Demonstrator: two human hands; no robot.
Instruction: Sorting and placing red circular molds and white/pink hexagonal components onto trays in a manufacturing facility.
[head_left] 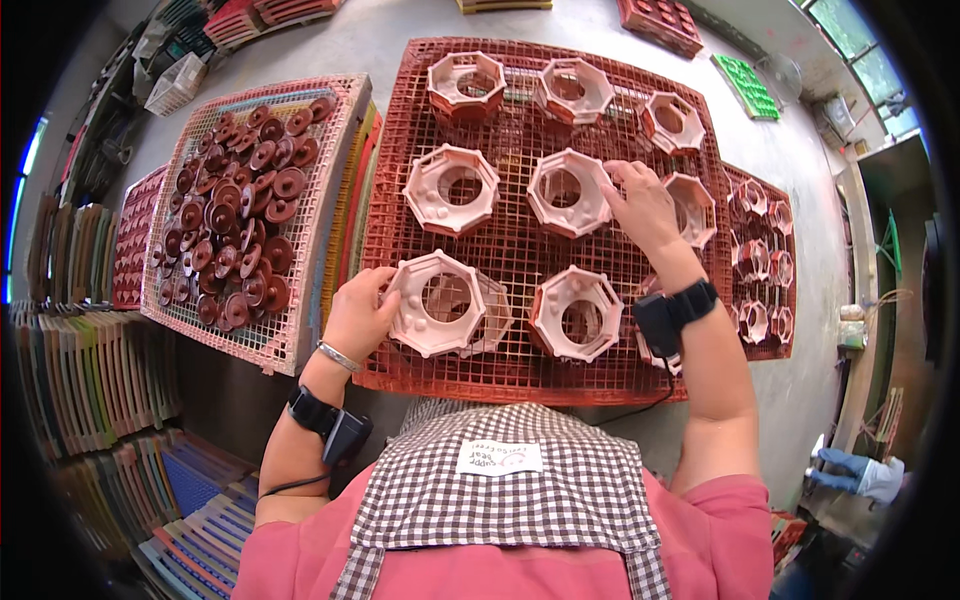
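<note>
Left hand [358,318] grips a tilted octagonal ring [437,302]; right hand [642,205], fingers loosely spread, touches another ring [568,192]. Loose grip risks chipping against the red mesh tray [520,250].

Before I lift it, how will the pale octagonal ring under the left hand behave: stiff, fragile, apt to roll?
The octagonal ring looks rigid, likely keeping shape when the left hand lifts it. Its thin walls and open centre suggest it may chip if knocked. Flat sides make rolling unlikely, and the red mesh tray probably resists sliding.
</note>
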